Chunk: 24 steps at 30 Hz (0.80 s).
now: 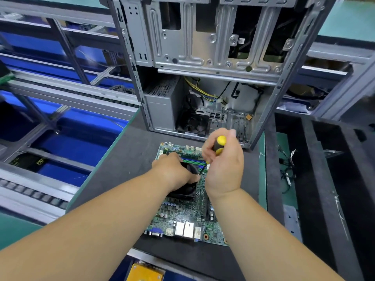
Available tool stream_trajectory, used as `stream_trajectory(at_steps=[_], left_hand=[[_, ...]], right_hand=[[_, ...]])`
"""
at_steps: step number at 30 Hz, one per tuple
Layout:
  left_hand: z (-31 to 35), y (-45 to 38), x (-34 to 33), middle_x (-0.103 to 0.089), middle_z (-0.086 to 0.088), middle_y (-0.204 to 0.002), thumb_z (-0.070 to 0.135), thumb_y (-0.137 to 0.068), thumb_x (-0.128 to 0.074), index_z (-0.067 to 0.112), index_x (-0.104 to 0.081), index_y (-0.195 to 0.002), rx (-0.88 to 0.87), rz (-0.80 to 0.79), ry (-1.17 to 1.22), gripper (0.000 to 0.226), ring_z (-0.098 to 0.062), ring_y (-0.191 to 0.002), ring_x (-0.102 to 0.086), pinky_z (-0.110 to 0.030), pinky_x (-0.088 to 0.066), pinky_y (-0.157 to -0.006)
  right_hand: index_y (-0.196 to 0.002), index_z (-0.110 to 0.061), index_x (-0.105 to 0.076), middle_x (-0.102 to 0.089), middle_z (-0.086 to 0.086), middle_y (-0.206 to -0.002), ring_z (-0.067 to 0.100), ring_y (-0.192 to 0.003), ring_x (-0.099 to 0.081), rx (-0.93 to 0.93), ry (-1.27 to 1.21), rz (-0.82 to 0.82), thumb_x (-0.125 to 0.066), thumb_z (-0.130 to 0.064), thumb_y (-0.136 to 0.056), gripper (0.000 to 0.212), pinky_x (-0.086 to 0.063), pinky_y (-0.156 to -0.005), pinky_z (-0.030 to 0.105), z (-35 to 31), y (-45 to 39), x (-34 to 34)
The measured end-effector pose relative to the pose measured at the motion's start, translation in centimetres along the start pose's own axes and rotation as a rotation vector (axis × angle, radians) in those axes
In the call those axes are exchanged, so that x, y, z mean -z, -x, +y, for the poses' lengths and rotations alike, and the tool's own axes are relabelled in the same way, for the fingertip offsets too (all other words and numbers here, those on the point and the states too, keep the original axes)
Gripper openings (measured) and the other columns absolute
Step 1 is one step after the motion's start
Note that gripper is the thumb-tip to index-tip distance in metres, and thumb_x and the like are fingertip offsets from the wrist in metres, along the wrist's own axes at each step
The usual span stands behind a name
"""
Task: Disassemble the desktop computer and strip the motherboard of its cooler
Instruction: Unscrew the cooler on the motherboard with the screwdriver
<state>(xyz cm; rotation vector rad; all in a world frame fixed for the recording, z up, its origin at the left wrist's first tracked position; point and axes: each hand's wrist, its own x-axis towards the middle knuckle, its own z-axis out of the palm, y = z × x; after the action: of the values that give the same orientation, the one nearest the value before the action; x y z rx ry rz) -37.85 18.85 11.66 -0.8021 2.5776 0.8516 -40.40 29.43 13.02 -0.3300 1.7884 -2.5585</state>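
While the motherboard (182, 218) lies flat on the dark mat (125, 159) before the open computer case (203, 57), which holds a power supply (162, 106) and loose cables (203, 92), the left hand (172, 171) grips the black cooler (186, 191) and the right hand (223, 165) curls around a yellow-handled screwdriver (219, 146) angled into it.

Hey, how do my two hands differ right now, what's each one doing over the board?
The right hand grips a yellow and black screwdriver, its shaft angled down beside the cooler; the left hand holds no tool. The left hand rests on the black cooler, steadying it, while the right hand sits higher, off the cooler. Both hands are bare and work over the green motherboard lying flat in front of the open computer case.
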Motion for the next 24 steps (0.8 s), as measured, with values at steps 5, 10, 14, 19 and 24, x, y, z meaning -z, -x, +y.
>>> stream_trajectory(at_steps=[5,10,14,19,24], left_hand=[[0.0,0.0,0.1,-0.057,-0.005,-0.121,0.051,-0.065,-0.081,0.02,-0.056,-0.12,0.008,-0.009,0.021,0.068,-0.026,-0.113,-0.054,-0.037,-0.048,-0.096],[0.1,0.0,0.1,-0.051,-0.003,-0.128,0.059,-0.064,-0.08,0.022,-0.052,-0.129,0.01,0.006,-0.001,0.08,-0.025,-0.119,-0.05,-0.035,-0.046,-0.1],[-0.1,-0.1,-0.1,-0.048,-0.003,-0.128,0.063,-0.064,-0.077,0.023,-0.05,-0.131,0.007,0.006,-0.024,0.083,-0.026,-0.122,-0.047,-0.036,-0.044,-0.1],[-0.2,-0.3,-0.4,-0.047,-0.004,-0.126,0.061,-0.065,-0.077,0.023,-0.05,-0.129,-0.006,0.023,-0.026,0.079,-0.026,-0.121,-0.045,-0.033,-0.042,-0.095],[-0.3,-0.5,-0.3,-0.049,-0.006,-0.125,0.05,-0.068,-0.075,0.024,-0.051,-0.126,0.005,0.007,-0.023,0.069,-0.028,-0.119,-0.046,-0.034,-0.045,-0.09]], right_hand=[[-0.061,-0.008,-0.044,-0.031,-0.007,-0.046,0.012,-0.042,-0.019,-0.201,-0.055,-0.357,-0.036,-0.039,-0.097,0.049,-0.018,-0.046,0.019,-1.1,-2.7,-0.7],[-0.078,-0.014,-0.046,-0.045,-0.002,-0.059,0.015,-0.053,-0.036,-0.17,0.0,-0.182,-0.052,-0.036,-0.089,0.025,-0.033,-0.055,0.025,-1.5,-2.1,0.7],[-0.072,-0.017,-0.057,-0.058,-0.003,-0.067,0.015,-0.067,-0.054,-0.113,0.037,0.073,-0.064,-0.04,-0.085,0.027,-0.044,-0.064,0.025,-1.4,-0.8,1.0],[-0.068,-0.021,-0.069,-0.06,-0.003,-0.059,0.014,-0.058,-0.055,-0.074,-0.058,0.469,-0.045,-0.043,-0.1,0.046,-0.043,-0.056,0.022,-0.9,-0.3,0.5],[-0.063,-0.008,-0.058,-0.045,-0.004,-0.051,0.012,-0.05,-0.038,0.012,-0.039,0.122,-0.028,-0.044,-0.101,0.06,-0.033,-0.05,0.019,-0.1,0.4,-1.1]])
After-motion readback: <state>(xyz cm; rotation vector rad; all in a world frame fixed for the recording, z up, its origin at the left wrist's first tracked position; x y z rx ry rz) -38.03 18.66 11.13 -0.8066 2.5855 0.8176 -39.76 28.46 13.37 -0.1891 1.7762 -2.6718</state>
